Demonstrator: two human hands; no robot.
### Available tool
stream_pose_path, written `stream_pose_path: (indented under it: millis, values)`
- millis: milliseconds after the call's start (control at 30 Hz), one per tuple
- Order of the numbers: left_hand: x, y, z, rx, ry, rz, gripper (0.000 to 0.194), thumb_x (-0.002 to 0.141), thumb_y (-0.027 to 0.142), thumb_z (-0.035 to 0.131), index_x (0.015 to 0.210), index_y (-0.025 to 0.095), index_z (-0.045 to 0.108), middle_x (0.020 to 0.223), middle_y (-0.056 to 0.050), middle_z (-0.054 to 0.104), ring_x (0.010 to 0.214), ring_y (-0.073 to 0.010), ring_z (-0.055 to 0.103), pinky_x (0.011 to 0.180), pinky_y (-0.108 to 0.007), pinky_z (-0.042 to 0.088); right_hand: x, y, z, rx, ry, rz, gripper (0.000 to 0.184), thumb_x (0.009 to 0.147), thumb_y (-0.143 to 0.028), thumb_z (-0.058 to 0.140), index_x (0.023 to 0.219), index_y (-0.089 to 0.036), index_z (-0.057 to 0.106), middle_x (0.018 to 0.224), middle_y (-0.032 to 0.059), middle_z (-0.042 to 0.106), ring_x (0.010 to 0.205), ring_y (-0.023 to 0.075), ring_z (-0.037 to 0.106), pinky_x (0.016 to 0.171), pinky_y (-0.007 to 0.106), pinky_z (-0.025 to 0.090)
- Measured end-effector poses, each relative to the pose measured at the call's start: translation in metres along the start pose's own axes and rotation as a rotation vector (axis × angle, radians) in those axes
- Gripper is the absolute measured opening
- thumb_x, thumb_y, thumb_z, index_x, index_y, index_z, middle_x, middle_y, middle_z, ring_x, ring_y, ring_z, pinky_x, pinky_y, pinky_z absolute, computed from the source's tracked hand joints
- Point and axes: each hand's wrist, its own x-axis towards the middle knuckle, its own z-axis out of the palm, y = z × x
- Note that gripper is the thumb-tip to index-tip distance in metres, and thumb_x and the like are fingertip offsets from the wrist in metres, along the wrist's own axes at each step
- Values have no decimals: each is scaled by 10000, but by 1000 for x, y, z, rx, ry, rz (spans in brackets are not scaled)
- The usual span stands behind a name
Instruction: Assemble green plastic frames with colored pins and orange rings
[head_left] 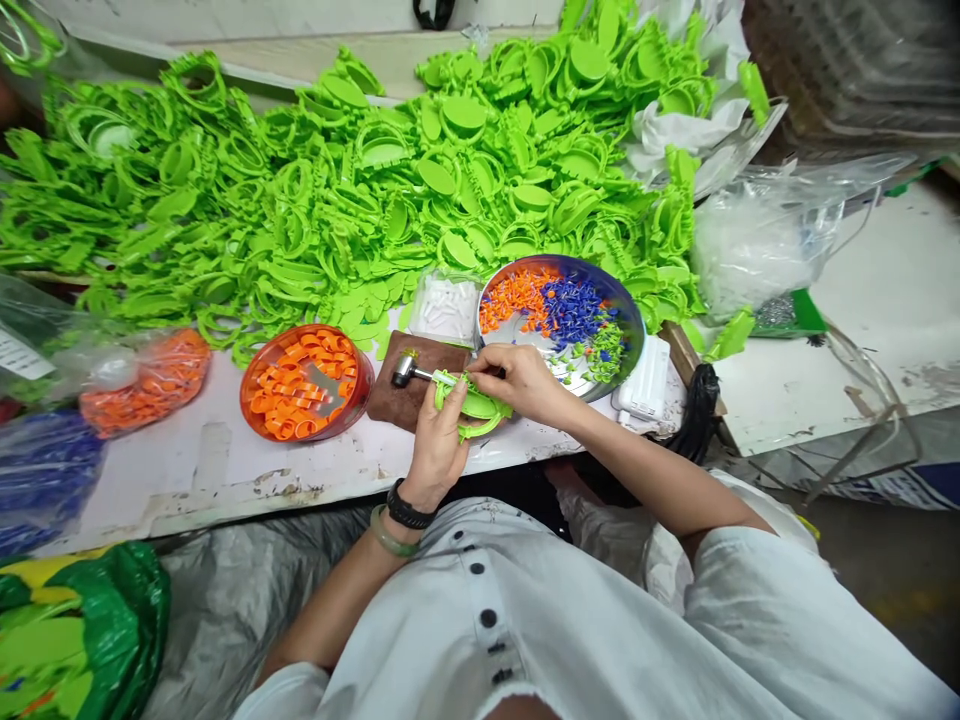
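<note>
My left hand (441,445) is closed around a green plastic part (482,408) with an oval face and a looped frame. My right hand (517,380) reaches over the same part, thumb and fingertips pinched together at its upper edge; whatever is between them is too small to make out. A small hammer (409,370) with a metal head lies on a brown pad (394,400), its handle running towards the green part. Close behind my right hand stands a round metal tray (637,350) of small orange, blue and green pieces.
A heap of green plastic parts (360,190) covers the back of the table. An orange tub (364,395) of orange rings stands left of the pad. White pieces fill a clear box (446,305). Bags of orange parts (146,385) and blue parts (45,475) lie at left.
</note>
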Motion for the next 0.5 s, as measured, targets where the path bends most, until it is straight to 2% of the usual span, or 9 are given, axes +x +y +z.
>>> stream_pose_path:
  millis: [100,167,267,367,433,500]
  values:
    - [3,1,-5,69,17,-14,334,707,307,818,920,192,588,779,2,670,793,-222,708,755,-396,610,1,8,-9,55,-80,-32,151,899,-245,601,904,-187,739,860,25,748,763,153,678,686,257,490]
    - [5,4,-7,94,25,-47,377,702,337,826,939,188,573,769,0,674,730,-217,707,687,-386,613,5,23,-26,3,-56,-24,196,918,-266,587,1000,-193,748,950,41,762,826,166,689,738,270,497]
    - [6,7,-8,97,24,-61,388,718,349,815,955,192,551,790,-8,688,705,-224,713,610,-365,605,18,55,-54,-395,73,103,212,907,-193,570,987,-140,759,981,111,755,873,211,674,766,303,469]
    - [5,6,-6,70,29,-61,376,726,338,811,941,187,541,786,-11,688,720,-233,721,588,-350,601,34,84,-69,-761,-47,85,173,866,-138,591,852,-92,757,923,172,728,882,244,627,777,335,427]
    - [3,6,-5,44,30,-65,361,737,332,804,939,184,544,805,-19,691,742,-238,725,596,-349,604,41,96,-69,-834,-104,12,187,869,-141,579,781,-99,739,904,176,712,893,247,590,796,349,410]
    - [2,6,-5,21,33,-70,344,743,316,798,942,181,551,831,-27,696,762,-241,726,608,-355,608,44,100,-66,-768,-86,-22,204,872,-148,559,744,-122,716,883,152,703,885,235,564,811,356,404]
